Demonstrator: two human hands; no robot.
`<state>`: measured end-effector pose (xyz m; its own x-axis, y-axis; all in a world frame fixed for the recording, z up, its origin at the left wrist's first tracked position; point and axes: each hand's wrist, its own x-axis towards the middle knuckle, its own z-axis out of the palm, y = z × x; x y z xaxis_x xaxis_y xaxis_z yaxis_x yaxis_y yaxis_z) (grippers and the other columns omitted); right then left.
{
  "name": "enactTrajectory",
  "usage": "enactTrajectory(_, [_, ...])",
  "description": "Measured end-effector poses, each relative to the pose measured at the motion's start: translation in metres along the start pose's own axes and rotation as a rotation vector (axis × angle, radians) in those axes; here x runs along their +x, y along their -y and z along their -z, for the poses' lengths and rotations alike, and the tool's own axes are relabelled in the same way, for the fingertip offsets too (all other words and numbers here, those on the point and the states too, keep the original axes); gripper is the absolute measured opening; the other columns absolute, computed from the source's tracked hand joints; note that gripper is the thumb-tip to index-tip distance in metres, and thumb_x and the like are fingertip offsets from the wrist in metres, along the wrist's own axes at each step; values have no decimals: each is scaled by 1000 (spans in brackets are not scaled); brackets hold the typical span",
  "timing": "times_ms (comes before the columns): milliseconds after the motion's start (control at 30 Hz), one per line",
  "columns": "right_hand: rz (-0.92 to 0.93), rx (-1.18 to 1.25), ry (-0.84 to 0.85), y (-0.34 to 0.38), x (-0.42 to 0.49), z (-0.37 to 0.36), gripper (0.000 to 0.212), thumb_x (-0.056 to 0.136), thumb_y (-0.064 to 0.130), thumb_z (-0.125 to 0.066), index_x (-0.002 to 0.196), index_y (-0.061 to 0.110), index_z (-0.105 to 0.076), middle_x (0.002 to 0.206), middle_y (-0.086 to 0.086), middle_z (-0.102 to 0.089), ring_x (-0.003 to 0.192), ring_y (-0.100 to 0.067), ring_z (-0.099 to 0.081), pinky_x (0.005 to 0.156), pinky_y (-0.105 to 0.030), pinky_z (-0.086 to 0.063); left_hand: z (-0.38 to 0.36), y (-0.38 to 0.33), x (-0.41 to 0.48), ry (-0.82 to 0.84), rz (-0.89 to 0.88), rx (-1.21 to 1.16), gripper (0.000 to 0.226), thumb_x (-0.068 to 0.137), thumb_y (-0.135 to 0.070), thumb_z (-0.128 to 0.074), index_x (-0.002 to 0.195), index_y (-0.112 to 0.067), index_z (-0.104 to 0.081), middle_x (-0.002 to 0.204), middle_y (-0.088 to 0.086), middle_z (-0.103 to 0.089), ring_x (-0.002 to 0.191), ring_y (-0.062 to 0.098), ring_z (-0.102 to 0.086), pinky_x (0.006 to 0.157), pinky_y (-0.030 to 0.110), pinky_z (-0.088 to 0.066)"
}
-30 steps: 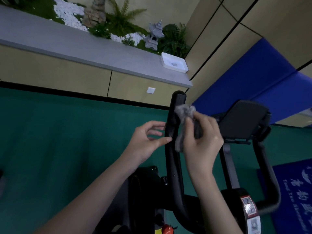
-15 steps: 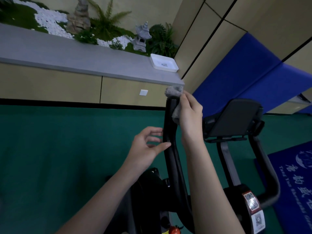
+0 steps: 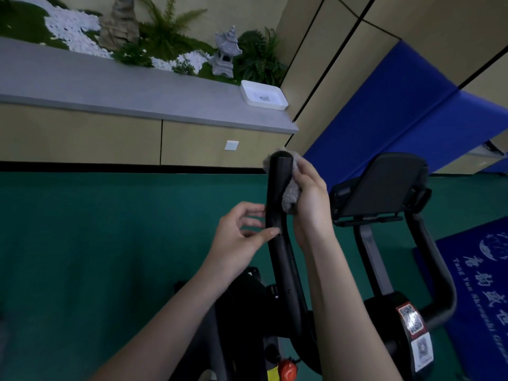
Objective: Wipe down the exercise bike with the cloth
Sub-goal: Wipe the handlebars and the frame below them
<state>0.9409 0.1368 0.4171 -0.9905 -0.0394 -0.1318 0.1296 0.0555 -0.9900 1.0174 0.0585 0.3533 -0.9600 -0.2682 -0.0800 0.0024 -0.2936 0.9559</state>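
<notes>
Grey fuzzy cloth (image 3: 290,195) is bunched under right fingers (image 3: 308,174), wrapped behind upright black bike bar (image 3: 276,188) tip, above left fingers (image 3: 247,213).

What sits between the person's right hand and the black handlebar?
A grey cloth, which the right hand holds against the upper end of the handlebar. The head view shows this.

The cloth (image 3: 290,193) is pale grey against the black handlebar (image 3: 277,185). The floor (image 3: 110,243) is teal green. At four o'clock lies a blue mat (image 3: 478,284) with white lettering; at two o'clock, blue wall padding (image 3: 384,114). The tray (image 3: 275,106) at twelve o'clock is white, the knob (image 3: 287,367) at six o'clock red.
</notes>
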Motion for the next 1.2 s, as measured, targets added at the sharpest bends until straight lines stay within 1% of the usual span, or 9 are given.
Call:
enactTrajectory(200, [-36,-89,97,-6,-9,10,34,98,5,-33,110,6,-66,113,-19,-68,105,-26,-63,96,-40,-45,0,0,-3,-4,-13,5,34,73,7,-74,92,-18,-60,91,-7,-63,71,-3,-59,70,17,-50])
enactTrajectory(333, [-28,-255,84,-13,-23,17,38,98,5,-33,110,16,-67,108,-7,-71,106,-20,-64,97,-40,-47,-1,0,-3,0,-15,-2,37,73,9,-73,89,-21,-60,90,-9,-64,69,-8,-59,70,16,-50])
enactTrajectory(467, [23,-500,11,-20,-37,26,33,100,17,-42,128,19,-59,117,-1,-67,110,-17,-61,98,-42,-48,0,1,-5,-2,-11,-19,36,74,7,-73,89,-23,-61,92,-11,-65,69,-8,-60,69,13,-51])
enactTrajectory(600, [254,-705,-61,-21,-52,38,26,96,17,-53,119,13,-64,100,2,-69,87,-1,-60,72,-6,-43,0,2,-5,-11,12,-28,33,74,3,-75,93,-22,-63,96,-9,-65,72,-5,-61,72,17,-51])
enactTrajectory(667, [388,-770,-140,-24,-61,43,21,92,13,-60,111,8,-67,90,0,-70,76,-3,-59,64,-7,-39,0,2,-5,-15,15,-30,33,74,1,-75,94,-23,-63,96,-9,-65,73,-5,-61,73,16,-51])
enactTrajectory(767, [605,-750,-192,-16,-67,49,21,88,8,-65,109,9,-69,93,0,-71,79,-4,-62,69,-10,-43,-1,4,-5,-21,24,-66,33,75,0,-76,97,-22,-65,96,-9,-66,74,-5,-62,71,12,-50])
enactTrajectory(867, [825,-712,-16,5,-53,47,21,90,6,-63,110,6,-68,104,-1,-69,96,-12,-64,84,-20,-49,-3,6,-6,-49,46,-111,34,75,-1,-76,100,-21,-65,98,-7,-66,76,-4,-62,71,11,-49])
enactTrajectory(1000, [1071,-950,271,26,-26,43,18,90,1,-61,106,1,-68,101,-6,-68,94,-26,-59,84,-32,-47,-8,8,-9,-96,60,-141,34,75,-2,-76,95,-27,-66,99,-7,-66,82,1,-62,72,10,-48])
enactTrajectory(1200, [1175,-1057,608,34,-17,48,15,90,-1,-61,103,-1,-69,100,-6,-70,91,-29,-58,85,-30,-46,-14,9,-14,-136,69,-229,32,76,-4,-76,95,-28,-65,96,-12,-67,79,-8,-62,71,6,-46])
